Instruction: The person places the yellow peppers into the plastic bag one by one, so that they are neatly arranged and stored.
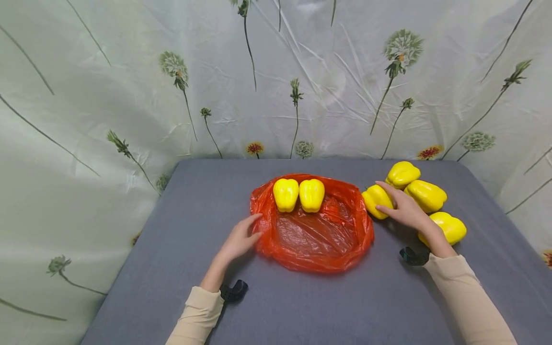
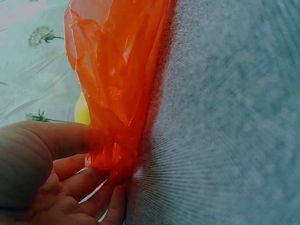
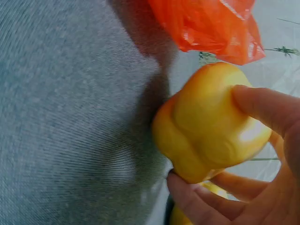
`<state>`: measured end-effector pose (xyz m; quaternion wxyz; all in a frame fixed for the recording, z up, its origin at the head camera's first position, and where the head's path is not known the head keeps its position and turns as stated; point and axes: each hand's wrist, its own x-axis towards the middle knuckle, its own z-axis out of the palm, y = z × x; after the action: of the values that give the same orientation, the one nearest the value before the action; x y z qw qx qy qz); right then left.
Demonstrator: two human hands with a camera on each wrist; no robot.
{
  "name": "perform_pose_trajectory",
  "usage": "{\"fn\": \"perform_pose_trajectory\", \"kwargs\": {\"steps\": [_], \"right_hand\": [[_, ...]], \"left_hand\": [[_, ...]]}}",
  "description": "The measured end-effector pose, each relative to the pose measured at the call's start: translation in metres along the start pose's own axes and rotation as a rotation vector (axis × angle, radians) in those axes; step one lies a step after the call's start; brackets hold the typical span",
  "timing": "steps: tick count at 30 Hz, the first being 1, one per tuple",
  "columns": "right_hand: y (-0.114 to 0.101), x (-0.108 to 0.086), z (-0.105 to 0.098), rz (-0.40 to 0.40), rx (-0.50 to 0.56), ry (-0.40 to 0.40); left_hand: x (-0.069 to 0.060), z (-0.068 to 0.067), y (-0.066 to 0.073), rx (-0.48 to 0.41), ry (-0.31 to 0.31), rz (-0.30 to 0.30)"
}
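Plastic bag [image 1: 316, 235], red and thin, lies open-mouthed on the grey desk [image 1: 207, 201], and everything else can be placed from it. Inside the bag, toward its far side and left of its middle, two yellow peppers [image 1: 286, 195] sit side by side. At the bag's left edge is the left hand [image 1: 240, 237], its thumb and fingers parted and loosely bent, touching the film; the left wrist view shows the thumb tip hidden behind red plastic. Just beside the bag's right edge, the right hand [image 1: 401, 208] grips another yellow pepper [image 1: 374, 201], opened as wide as that pepper's body, thumb on one side and fingers round the other. Whether this pepper touches the desk, I cannot tell. Farther to the bag's right lie three more yellow peppers [image 1: 427, 195], the nearest partly hidden by the right forearm. Beige sleeves [image 1: 467, 292] and black wrist bands [image 1: 235, 291] show on the near side of the bag. Beyond it hangs a pale curtain [image 1: 276, 115] printed with dandelions.
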<state>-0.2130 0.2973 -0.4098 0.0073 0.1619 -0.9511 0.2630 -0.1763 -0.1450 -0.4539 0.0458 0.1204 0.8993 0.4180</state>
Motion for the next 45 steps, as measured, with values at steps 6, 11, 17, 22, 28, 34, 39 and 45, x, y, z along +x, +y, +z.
{"fn": "perform_pose_trajectory", "kwargs": {"steps": [6, 11, 17, 22, 28, 34, 39, 45], "right_hand": [[-0.001, -0.006, -0.002, 0.064, 0.039, -0.004], [-0.003, -0.011, 0.001, 0.164, 0.095, 0.017], [-0.009, -0.017, 0.002, 0.284, 0.205, 0.087], [-0.014, -0.02, 0.001, 0.31, 0.302, 0.17], [-0.024, -0.024, 0.001, 0.302, 0.429, 0.234], [-0.033, -0.024, 0.004, 0.289, 0.527, 0.302], [-0.042, -0.025, 0.005, 0.266, 0.538, 0.33], [-0.055, -0.026, 0.008, 0.234, 0.564, 0.299]], "left_hand": [[0.001, 0.0, -0.001, 0.006, -0.006, 0.008], [0.001, 0.0, -0.001, 0.011, -0.001, 0.02], [0.001, 0.0, 0.0, 0.007, 0.005, 0.011], [0.001, 0.0, -0.001, 0.005, 0.004, 0.002], [0.0, 0.0, -0.001, 0.003, 0.003, 0.008], [0.0, 0.0, 0.0, 0.001, 0.002, 0.01], [0.0, 0.001, -0.001, 0.004, -0.001, 0.01], [0.0, 0.001, -0.001, 0.01, 0.012, 0.036]]}}
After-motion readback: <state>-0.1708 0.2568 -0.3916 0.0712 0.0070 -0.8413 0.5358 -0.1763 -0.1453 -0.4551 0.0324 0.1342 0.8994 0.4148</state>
